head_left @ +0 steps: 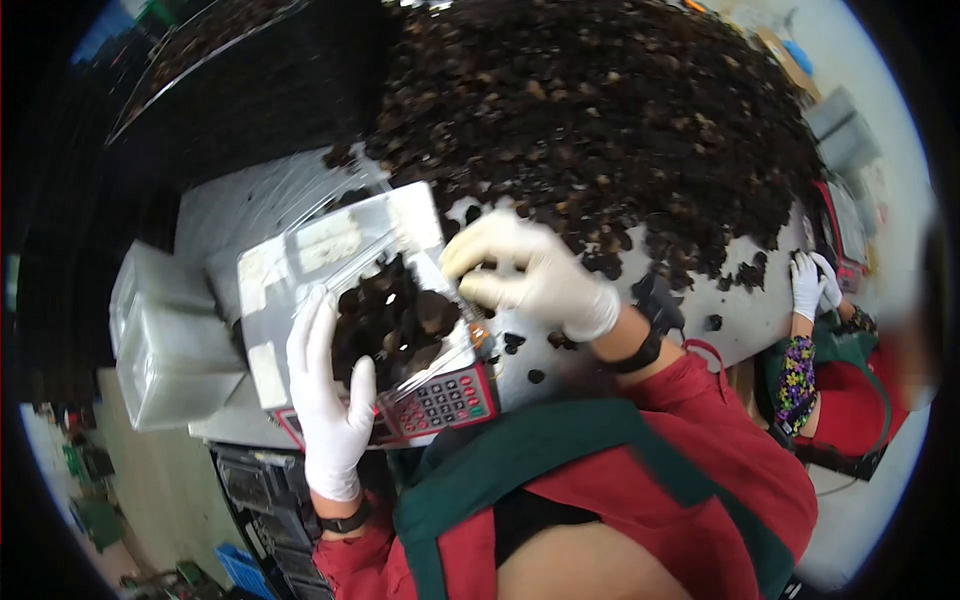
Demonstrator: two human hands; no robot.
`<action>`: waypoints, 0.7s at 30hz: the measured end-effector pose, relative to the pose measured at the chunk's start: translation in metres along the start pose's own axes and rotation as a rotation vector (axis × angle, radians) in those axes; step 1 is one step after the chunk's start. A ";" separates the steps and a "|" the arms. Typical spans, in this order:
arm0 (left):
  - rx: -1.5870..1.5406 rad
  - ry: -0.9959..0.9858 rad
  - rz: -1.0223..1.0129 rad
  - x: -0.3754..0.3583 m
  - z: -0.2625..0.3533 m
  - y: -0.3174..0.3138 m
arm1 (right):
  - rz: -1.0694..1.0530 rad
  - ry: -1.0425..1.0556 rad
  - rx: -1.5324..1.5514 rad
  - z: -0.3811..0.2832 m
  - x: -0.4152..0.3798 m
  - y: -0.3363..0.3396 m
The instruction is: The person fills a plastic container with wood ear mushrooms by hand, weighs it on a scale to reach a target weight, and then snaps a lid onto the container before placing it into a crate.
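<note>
A clear plastic box [440, 366] filled with dark, curled pieces [385, 315] that look like dried black fungus rests on a white weighing scale [325, 240] with a red keypad [440, 402]. My left hand [328, 385], in a white glove, grips the box's left near corner, thumb along the near side and fingers along the left. Over the scale's right edge, my gloved right hand [530, 270] is slightly blurred, thumb and fingers drawn together in a pinch. Whatever it holds, if anything, I cannot make out.
A large heap of the dark pieces [600, 120] covers the far table. Stacked clear boxes [175, 340] stand left of the scale. A black crate wall [250, 100] rises behind it. At right, a co-worker's gloved hands [808, 285] are near another scale [848, 235].
</note>
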State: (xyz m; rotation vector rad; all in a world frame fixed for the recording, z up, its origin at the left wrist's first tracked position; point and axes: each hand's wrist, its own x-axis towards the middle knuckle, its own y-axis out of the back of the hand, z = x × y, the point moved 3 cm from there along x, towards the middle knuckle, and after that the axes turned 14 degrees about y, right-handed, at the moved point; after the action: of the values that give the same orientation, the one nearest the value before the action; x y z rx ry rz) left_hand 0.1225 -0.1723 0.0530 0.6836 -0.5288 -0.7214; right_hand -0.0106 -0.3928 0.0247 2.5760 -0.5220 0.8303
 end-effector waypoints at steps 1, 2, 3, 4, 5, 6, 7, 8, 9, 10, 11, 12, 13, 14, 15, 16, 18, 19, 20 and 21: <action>0.108 -0.046 -0.073 0.004 0.008 -0.004 | -0.083 0.118 -0.106 -0.006 -0.007 -0.005; 0.219 -0.095 -0.144 0.007 0.016 -0.008 | -0.131 0.135 -0.136 -0.011 -0.018 -0.013; 0.279 -0.059 -0.246 0.007 0.017 -0.015 | -0.142 0.139 -0.216 -0.018 -0.027 -0.019; 0.348 -0.048 -0.282 0.007 0.017 -0.019 | -0.156 0.145 -0.290 -0.021 -0.032 -0.021; 0.321 -0.040 -0.274 0.007 0.016 -0.020 | -0.079 0.081 -0.171 -0.011 -0.037 -0.015; 0.298 -0.026 -0.267 0.007 0.014 -0.019 | -0.002 0.020 -0.046 0.003 -0.044 -0.008; 0.312 -0.038 -0.259 0.006 0.012 -0.020 | 0.086 -0.074 -0.034 0.016 -0.045 0.007; 0.313 -0.047 -0.263 0.004 0.012 -0.021 | 0.131 -0.056 -0.195 0.040 -0.046 0.024; 0.313 -0.031 -0.263 0.003 0.011 -0.021 | 0.106 -0.078 -0.449 0.056 -0.045 0.045; 0.314 -0.016 -0.260 0.003 0.010 -0.021 | 0.035 -0.203 -0.678 0.081 -0.051 0.062; 0.310 0.000 -0.255 0.002 0.010 -0.021 | -0.011 -0.402 -0.897 0.093 -0.051 0.073; 0.316 -0.003 -0.251 0.002 0.012 -0.021 | -0.052 -0.435 -0.955 0.110 -0.053 0.084; 0.312 0.013 -0.247 0.002 0.014 -0.022 | -0.064 -0.450 -0.935 0.118 -0.047 0.089; 0.307 0.030 -0.245 0.003 0.015 -0.022 | -0.078 -0.467 -0.913 0.127 -0.040 0.090; 0.314 0.034 -0.247 0.003 0.016 -0.023 | -0.073 -0.431 -0.901 0.134 -0.031 0.089; 0.307 0.032 -0.241 0.002 0.016 -0.023 | -0.066 -0.397 -0.887 0.140 -0.021 0.084; 0.310 0.025 -0.240 0.003 0.016 -0.024 | -0.147 -0.364 -0.908 0.147 0.002 0.069; 0.302 0.036 -0.241 0.002 0.015 -0.025 | -0.191 -0.327 -0.908 0.149 0.012 0.060; 0.295 0.046 -0.241 0.002 0.015 -0.025 | -0.234 -0.289 -0.908 0.149 0.022 0.050; 0.288 0.059 -0.246 0.002 0.015 -0.025 | -0.316 -0.268 -0.936 0.149 0.030 0.039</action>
State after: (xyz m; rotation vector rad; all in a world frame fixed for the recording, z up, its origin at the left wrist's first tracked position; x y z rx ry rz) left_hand 0.1037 -0.1935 0.0458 1.0490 -0.5038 -0.8603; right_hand 0.0647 -0.5021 -0.0597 1.8091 -0.4185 0.0654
